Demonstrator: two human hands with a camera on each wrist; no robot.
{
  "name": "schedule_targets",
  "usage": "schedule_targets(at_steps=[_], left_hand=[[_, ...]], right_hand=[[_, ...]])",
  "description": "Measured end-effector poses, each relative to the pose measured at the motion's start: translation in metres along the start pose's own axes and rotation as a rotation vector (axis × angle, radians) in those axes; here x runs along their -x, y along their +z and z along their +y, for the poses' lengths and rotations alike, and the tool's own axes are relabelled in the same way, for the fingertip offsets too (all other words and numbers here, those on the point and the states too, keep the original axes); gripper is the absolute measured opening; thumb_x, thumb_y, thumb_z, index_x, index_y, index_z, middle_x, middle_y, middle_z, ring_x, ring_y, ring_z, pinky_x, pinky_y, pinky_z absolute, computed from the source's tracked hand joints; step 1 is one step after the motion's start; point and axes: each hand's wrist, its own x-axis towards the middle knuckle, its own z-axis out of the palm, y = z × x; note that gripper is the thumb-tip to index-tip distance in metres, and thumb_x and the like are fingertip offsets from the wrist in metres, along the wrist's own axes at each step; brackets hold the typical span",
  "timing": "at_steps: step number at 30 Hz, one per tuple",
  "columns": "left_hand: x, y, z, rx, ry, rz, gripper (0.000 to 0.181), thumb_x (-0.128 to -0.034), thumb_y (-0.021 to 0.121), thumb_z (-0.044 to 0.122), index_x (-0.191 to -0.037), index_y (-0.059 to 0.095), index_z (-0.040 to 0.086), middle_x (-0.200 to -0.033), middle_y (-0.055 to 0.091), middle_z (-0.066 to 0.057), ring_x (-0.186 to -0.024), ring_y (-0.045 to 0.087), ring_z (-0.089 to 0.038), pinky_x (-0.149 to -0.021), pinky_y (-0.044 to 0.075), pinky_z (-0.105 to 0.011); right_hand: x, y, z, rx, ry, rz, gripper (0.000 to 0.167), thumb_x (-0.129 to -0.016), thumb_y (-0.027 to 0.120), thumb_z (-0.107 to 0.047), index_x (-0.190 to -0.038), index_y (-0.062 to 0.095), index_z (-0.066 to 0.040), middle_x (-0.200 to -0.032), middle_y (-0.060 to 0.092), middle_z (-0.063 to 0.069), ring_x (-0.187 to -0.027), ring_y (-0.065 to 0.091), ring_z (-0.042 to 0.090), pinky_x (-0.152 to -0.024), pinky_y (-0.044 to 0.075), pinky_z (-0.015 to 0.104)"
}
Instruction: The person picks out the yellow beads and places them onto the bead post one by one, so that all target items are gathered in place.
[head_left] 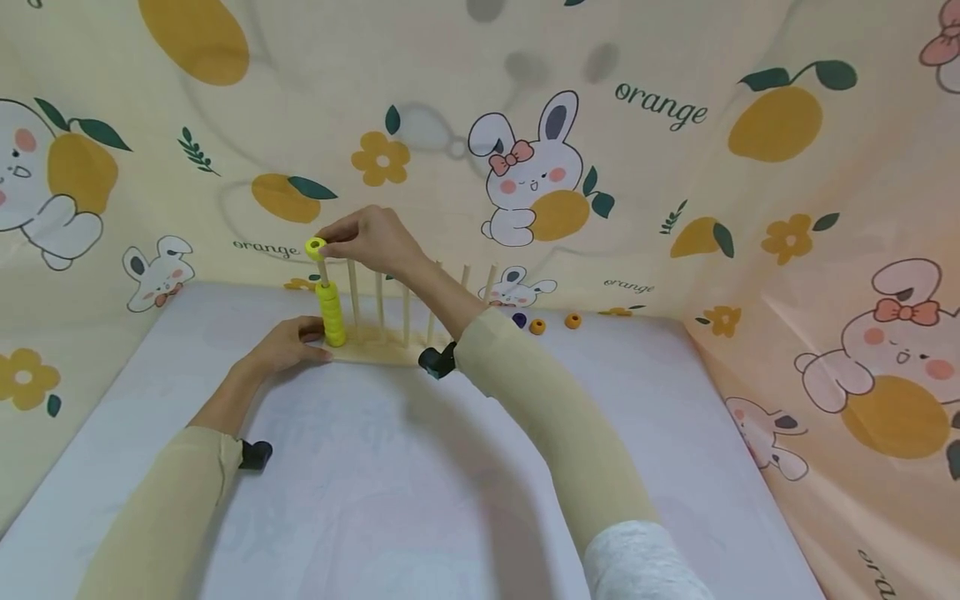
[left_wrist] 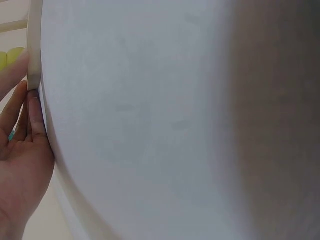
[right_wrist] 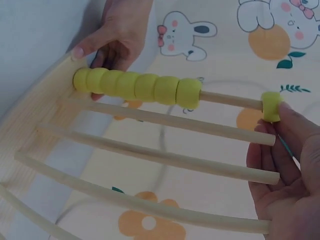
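A wooden peg stand (head_left: 375, 353) has a row of upright pegs on a flat base. My right hand (head_left: 381, 240) pinches a yellow bead (right_wrist: 271, 107) at the top of the leftmost peg; in the right wrist view the peg's tip meets the bead. Lower on that peg sits a stack of several yellow beads (right_wrist: 131, 85), with bare peg between stack and held bead. With my left hand (head_left: 287, 345) I grip the left end of the base, thumb at its front edge. The left wrist view shows those fingers (left_wrist: 36, 117) against the base end.
Beyond the stand's right end, a dark purple bead (head_left: 519, 320) and two orange beads (head_left: 537, 327) lie on the white tabletop (head_left: 360, 500). The other visible pegs (right_wrist: 165, 160) carry no beads. A patterned cloth (head_left: 450, 75) hangs behind the table and along its sides.
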Motion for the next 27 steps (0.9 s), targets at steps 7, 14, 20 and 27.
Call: schedule_targets(at_steps=[7,14,20,27], left_hand=[[-0.001,0.001,0.0,0.015,0.032,0.0,0.078,-0.0874,0.077,0.017,-0.147,0.035,-0.011,-0.149,0.039,-0.03,-0.137,0.038,-0.045,-0.116,0.029,-0.056],[-0.002,0.001,-0.001,0.024,0.021,-0.007,0.077,-0.0874,0.077,0.017,-0.147,0.035,-0.009,-0.149,0.04,-0.029,-0.138,0.038,-0.044,-0.117,0.028,-0.056],[-0.002,0.003,0.002,0.009,0.027,0.006,0.077,-0.0873,0.077,0.016,-0.147,0.035,-0.009,-0.149,0.04,-0.029,-0.138,0.039,-0.044,-0.117,0.029,-0.055],[0.003,0.006,0.003,-0.01,0.007,0.066,0.081,-0.0874,0.077,0.017,-0.149,0.031,-0.008,-0.147,0.042,-0.03,-0.133,0.044,-0.046,-0.114,0.035,-0.055]], right_hand=[[0.0,-0.001,0.001,0.017,0.019,0.003,0.028,-0.091,0.073,-0.029,-0.116,0.076,-0.018,-0.108,0.074,-0.01,-0.094,0.066,0.001,-0.077,0.053,0.015],[0.006,-0.006,0.005,-0.022,-0.01,0.043,0.031,-0.093,0.071,-0.029,-0.119,0.074,-0.013,-0.11,0.073,-0.007,-0.097,0.066,0.002,-0.081,0.052,0.013],[0.015,-0.012,0.009,-0.093,-0.073,0.127,0.035,-0.094,0.07,-0.029,-0.124,0.071,-0.011,-0.108,0.074,-0.006,-0.093,0.066,0.0,-0.082,0.053,0.013],[0.034,-0.025,0.021,-0.127,-0.1,0.153,0.038,-0.093,0.071,-0.026,-0.128,0.068,-0.009,-0.118,0.071,0.002,-0.096,0.067,0.002,-0.083,0.054,0.016]])
